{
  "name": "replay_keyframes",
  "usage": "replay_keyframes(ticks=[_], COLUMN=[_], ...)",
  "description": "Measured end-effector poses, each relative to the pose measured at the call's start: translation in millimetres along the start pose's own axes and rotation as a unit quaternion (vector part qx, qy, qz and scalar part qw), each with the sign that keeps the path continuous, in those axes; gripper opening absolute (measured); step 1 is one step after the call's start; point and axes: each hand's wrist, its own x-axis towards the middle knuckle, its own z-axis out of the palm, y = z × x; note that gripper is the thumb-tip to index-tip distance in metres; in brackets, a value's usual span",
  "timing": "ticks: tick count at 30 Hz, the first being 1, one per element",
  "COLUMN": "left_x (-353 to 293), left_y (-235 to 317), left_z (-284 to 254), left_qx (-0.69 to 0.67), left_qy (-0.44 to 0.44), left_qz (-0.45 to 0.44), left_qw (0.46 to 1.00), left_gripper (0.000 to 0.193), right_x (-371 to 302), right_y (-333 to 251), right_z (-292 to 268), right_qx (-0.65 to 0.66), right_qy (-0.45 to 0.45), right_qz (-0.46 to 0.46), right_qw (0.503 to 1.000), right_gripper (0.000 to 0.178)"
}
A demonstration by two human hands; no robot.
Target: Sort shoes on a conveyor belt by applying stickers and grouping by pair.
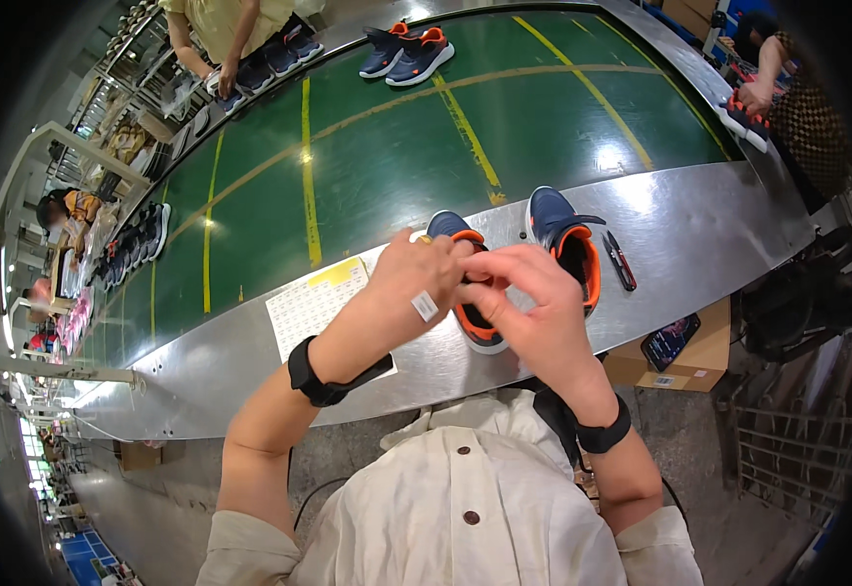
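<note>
Over a navy shoe with orange lining (487,339), both of my hands meet at the fingertips. My left hand (408,288) comes across the shoe's middle with its fingers curled in, and a small white sticker (425,306) is on its back. My right hand (533,305) is closed in a pinch against the left fingers; whatever they grip is hidden or too small to tell. Just right of it stands a matching navy shoe (555,217), its orange opening facing me. A sheet of small white labels (294,311) lies partly under my left forearm.
Thread snips (620,262) lie right of the shoes on the metal table edge (709,220). Beyond runs a green conveyor (367,166) carrying another pair of shoes (416,57). A phone (671,342) rests on a cardboard box (699,366) below right. Other people handle shoes across the belt.
</note>
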Motion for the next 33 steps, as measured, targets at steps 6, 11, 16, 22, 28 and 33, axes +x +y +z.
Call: replay_keyframes(ticks=[6,11,16,22,28,33], left_x=[-11.7,-13.0,-8.1,-11.9,-7.3,-11.4], left_y=[0.8,5.5,-0.5,-2.0,-8.0,-13.5], left_z=[5.0,-2.9,8.1,32.2,81.0,112.0], left_qx=[-0.080,-0.068,-0.083,-0.129,-0.434,-0.500], left_qy=[0.071,0.029,0.058,0.183,-0.001,0.010], left_qz=[0.081,0.077,0.108,-0.076,-0.337,-0.349], left_qw=[0.991,0.994,0.989,0.972,0.835,0.793], left_gripper=[0.018,0.023,0.027,0.044,0.067,0.055], right_x=[2.5,-3.0,-4.9,-2.4,-12.3,6.6], right_y=[-9.5,0.7,-3.7,6.6,68.4,86.6], right_z=[-0.2,5.6,1.7,-6.7,3.7,39.5], right_qx=[-0.010,0.061,0.093,0.191,-0.206,-0.317], right_qy=[-0.095,-0.082,-0.081,-0.032,-0.144,-0.292], right_qz=[-0.035,-0.054,0.002,0.249,0.180,0.210], right_qw=[0.995,0.993,0.992,0.949,0.951,0.878], right_gripper=[0.020,0.016,0.012,0.007,0.009,0.014])
